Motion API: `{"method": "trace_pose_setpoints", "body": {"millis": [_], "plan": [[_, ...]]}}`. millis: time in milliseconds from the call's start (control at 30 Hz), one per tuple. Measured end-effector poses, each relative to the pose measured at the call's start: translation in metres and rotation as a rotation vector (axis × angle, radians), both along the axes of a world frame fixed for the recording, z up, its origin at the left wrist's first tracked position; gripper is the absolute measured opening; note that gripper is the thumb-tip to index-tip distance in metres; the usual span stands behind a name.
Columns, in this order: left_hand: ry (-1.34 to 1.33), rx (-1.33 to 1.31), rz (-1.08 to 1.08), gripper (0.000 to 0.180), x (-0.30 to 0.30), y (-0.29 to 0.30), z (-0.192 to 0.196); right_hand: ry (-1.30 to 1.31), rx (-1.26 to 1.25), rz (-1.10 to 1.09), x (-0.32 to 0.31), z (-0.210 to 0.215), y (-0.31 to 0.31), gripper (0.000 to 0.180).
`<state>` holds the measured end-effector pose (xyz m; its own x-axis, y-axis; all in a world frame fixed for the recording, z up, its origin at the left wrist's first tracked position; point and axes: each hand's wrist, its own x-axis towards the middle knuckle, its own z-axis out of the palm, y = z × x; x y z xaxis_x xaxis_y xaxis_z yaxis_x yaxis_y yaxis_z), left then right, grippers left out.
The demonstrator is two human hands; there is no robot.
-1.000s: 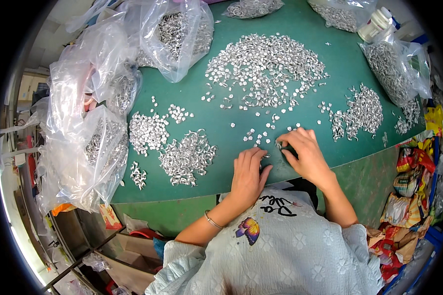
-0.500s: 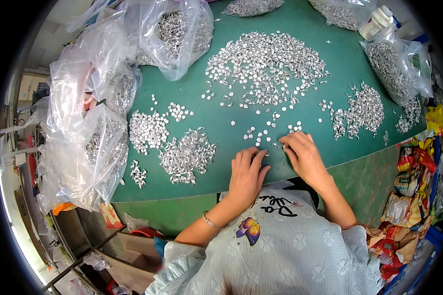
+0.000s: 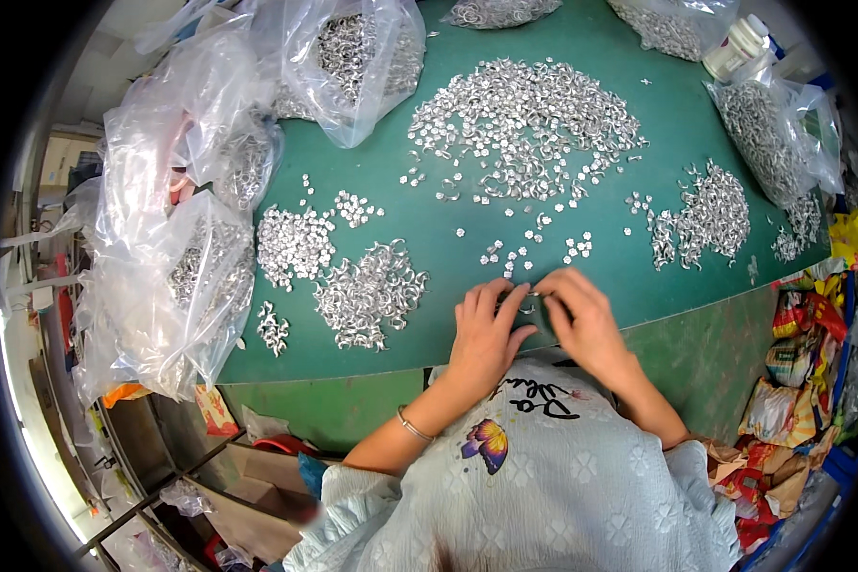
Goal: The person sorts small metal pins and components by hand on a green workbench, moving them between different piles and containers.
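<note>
My left hand (image 3: 486, 329) rests on the green table, its thumb apart from the bent fingers and its fingertips beside small silver metal pieces. Close by, my right hand (image 3: 586, 319) has thumb and fingers drawn together at a small silver metal piece (image 3: 535, 295), partly hidden by the fingertips. A curved silver piece (image 3: 527, 309) lies between the two hands. Just beyond them are scattered flower-shaped metal pieces (image 3: 577, 249). Farther off spreads a large heap of mixed curved and flower-shaped pieces (image 3: 529, 124).
Left of my hands are a pile of curved pieces (image 3: 372, 296) and a pile of flower-shaped ones (image 3: 296, 245). Another curved-piece pile (image 3: 701, 217) lies right. Filled clear plastic bags (image 3: 195, 248) line the left side; a bag (image 3: 763, 133) and white bottle (image 3: 734, 50) stand far right.
My hands have come closer together, the left fingers reaching toward the right fingertips. The whole view has shifted slightly; the piles look the same.
</note>
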<state>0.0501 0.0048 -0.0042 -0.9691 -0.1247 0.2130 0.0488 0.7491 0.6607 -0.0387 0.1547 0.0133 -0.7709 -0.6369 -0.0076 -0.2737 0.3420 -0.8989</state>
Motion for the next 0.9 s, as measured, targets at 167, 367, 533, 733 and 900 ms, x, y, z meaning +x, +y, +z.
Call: {"method": "trace_pose_setpoints", "body": {"millis": [167,367,533,733,900], "plan": [[0.022,0.005,0.015,0.036,-0.008,0.006,-0.008,0.421,0.155,0.105,-0.009,-0.003,-0.003,0.017],[0.044,-0.069,0.128,0.016,0.008,-0.020,-0.009,0.606,0.242,-0.135,-0.024,-0.009,0.043,0.012],[0.072,-0.270,0.377,0.019,0.018,-0.045,-0.009,0.745,0.420,-0.499,-0.050,-0.018,0.070,0.014],[0.083,-0.290,0.478,0.020,0.010,-0.047,-0.006,0.643,0.177,-0.189,-0.060,0.000,-0.006,0.024],[0.073,-0.191,0.406,0.018,0.008,-0.036,0.001,0.638,0.238,-0.091,-0.071,-0.014,-0.034,0.016]]}}
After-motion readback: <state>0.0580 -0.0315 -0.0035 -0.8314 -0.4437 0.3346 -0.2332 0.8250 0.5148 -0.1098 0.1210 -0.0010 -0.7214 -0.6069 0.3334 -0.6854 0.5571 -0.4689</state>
